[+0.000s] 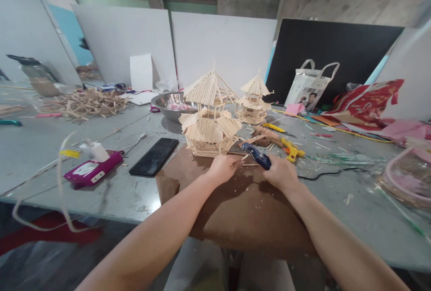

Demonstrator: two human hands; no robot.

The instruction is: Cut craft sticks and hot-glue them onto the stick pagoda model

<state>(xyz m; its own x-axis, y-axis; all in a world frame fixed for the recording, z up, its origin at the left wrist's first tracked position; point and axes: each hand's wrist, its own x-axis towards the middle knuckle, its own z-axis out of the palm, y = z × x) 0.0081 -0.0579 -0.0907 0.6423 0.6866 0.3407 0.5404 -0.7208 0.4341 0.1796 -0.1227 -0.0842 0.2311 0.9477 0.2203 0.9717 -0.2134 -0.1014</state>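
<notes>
A thin wooden stick (pixel 244 157) is pinched in the fingers of my left hand (pixel 224 168), just in front of the larger stick pavilion model (pixel 212 129). My right hand (pixel 281 172) is closed around a dark blue hand tool (pixel 257 155), whose exact kind I cannot make out. The tool's head points left, close above the stick. Both hands are over a brown board (pixel 242 214) at the table's front edge. A second, smaller pavilion model (pixel 255 100) stands behind to the right.
To the left lie a black phone (pixel 154 157), a purple power strip (pixel 94 169) and a stick pile (pixel 92 103). A metal bowl (pixel 164 102) stands behind. On the right are a yellow tool (pixel 292 149), a black cord (pixel 332 173), a yellow knife (pixel 274 127) and a white bag (pixel 305 89).
</notes>
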